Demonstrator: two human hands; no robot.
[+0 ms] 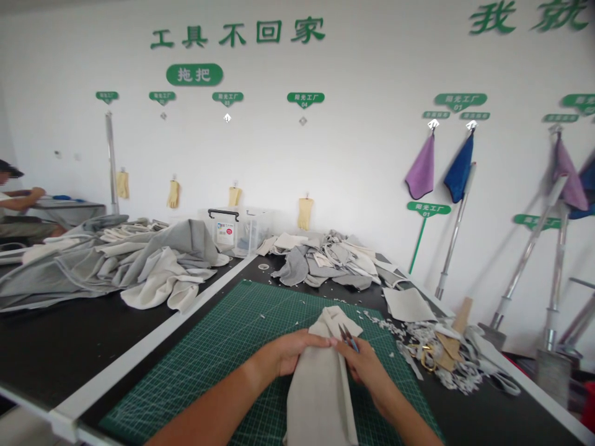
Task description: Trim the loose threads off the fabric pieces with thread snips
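A long piece of pale grey fabric [320, 396], folded along its length, is held up over the green cutting mat [209, 347]. My left hand [297, 350] grips its left edge, thumb on top. Around a pair of thread snips [349, 339] with a bit of blue at the grip, my right hand [360, 365] is closed. The two pointed blades stick out past the fingers, slightly apart. The right thumb tip presses on the fabric close to my left thumb. My lower right fingers are partly hidden.
Grey and white cloths [162, 260] are heaped on the left; a scrap pile [330, 257] lies behind the mat. A clear plastic box [227, 232] stands at the back. Trimmings [458, 371] and gold-handled scissors [426, 358] lie on the right. A person [18, 204] sits far left.
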